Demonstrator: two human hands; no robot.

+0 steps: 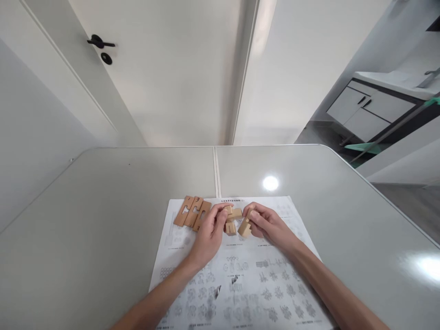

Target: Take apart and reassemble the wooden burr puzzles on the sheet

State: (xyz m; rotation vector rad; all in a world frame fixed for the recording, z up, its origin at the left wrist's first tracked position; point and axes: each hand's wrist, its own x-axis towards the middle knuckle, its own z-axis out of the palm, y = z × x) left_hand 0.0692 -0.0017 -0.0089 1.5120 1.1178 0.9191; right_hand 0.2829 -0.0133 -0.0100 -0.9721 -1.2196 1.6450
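Note:
Near the top of a printed sheet (237,256), my left hand (211,229) has its thumb and fingers closed on small notched wooden blocks (235,213). A squarish block end (230,228) shows just below them; whether it is joined to the others I cannot tell. My right hand (266,223) pinches a separate notched wooden block (244,227), tilted, a small gap to the right of the left hand's blocks. Beside my left hand, several flat brown wooden plates (192,211) with cut-outs and numbers lie in a row, the rightmost partly behind the hand.
The sheet lies on a grey table (103,238) with a seam (216,172) down its middle. A white door (165,68) with a black handle (99,42) stands beyond the far edge. At the back right is a white cabinet (373,110) with a sink top.

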